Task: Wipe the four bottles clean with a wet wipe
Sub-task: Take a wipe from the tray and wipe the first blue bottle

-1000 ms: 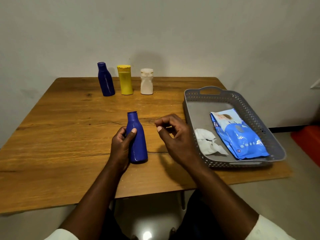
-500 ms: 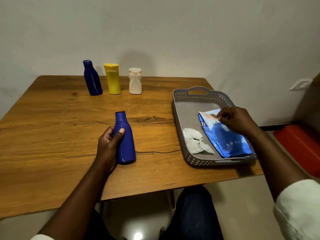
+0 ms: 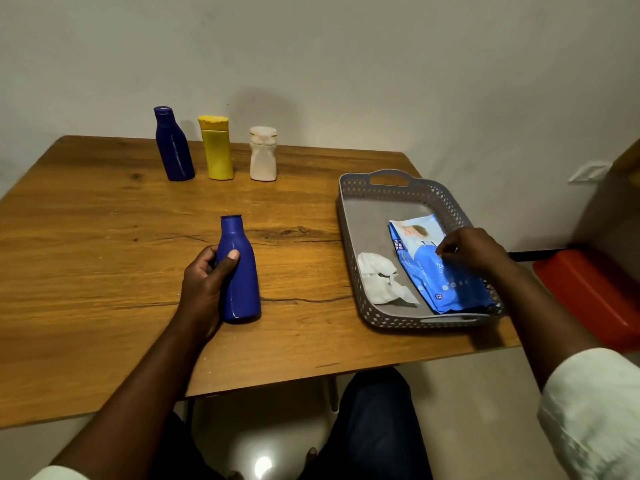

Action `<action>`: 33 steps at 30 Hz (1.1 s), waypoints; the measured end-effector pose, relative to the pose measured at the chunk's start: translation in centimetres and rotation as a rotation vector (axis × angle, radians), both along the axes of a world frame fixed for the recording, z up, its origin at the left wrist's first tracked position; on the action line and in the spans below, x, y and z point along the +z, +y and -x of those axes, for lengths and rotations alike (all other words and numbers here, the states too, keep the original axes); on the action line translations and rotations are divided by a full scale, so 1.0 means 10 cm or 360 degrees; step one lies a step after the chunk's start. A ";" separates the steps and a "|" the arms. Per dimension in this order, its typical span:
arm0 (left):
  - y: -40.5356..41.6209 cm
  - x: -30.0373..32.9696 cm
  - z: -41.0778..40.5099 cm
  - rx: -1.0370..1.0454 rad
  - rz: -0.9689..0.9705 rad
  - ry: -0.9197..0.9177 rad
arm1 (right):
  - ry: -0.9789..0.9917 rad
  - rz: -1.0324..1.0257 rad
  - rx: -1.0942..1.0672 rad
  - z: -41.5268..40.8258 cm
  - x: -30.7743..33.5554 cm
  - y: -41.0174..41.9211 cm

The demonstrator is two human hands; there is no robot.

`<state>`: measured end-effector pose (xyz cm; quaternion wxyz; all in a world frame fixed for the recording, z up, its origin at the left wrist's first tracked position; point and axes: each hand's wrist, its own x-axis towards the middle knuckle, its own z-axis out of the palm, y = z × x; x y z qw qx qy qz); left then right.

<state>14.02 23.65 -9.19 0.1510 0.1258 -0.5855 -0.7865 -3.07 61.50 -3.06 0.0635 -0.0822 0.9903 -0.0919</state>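
Head view: the left hand (image 3: pixel 204 289) is wrapped around a blue bottle (image 3: pixel 240 271) standing upright near the middle of the wooden table (image 3: pixel 86 244). The right hand (image 3: pixel 471 249) rests on the blue wipe pack (image 3: pixel 440 271) in the grey tray (image 3: pixel 360 202); whether its fingertips are pinching anything I cannot tell. A crumpled white wipe (image 3: pixel 381 282) lies left of the pack. At the far edge stand a dark blue bottle (image 3: pixel 173 145), a yellow bottle (image 3: pixel 216 148) and a white bottle (image 3: pixel 263 155).

Three bottles (image 3: pixel 216 147) in a row upper left on table (image 3: pixel 86 237); fourth bottle (image 3: pixel 240 271) centre; tray (image 3: pixel 349 237) right, holding wipes pack (image 3: pixel 440 268) and crumpled wipe (image 3: pixel 381 282).
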 end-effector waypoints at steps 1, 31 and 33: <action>0.00 -0.01 0.00 0.0001 0.0000 0.0002 | -0.0012 -0.0029 -0.0025 0.01 0.00 -0.01; 1.41 0.57 0.57 -0.0638 -0.0151 0.0055 | -0.0104 0.0248 -0.0027 0.05 0.05 0.08; 1.40 0.56 0.57 -0.0633 -0.0190 0.0030 | -0.0123 0.0485 -0.0075 0.03 0.07 0.13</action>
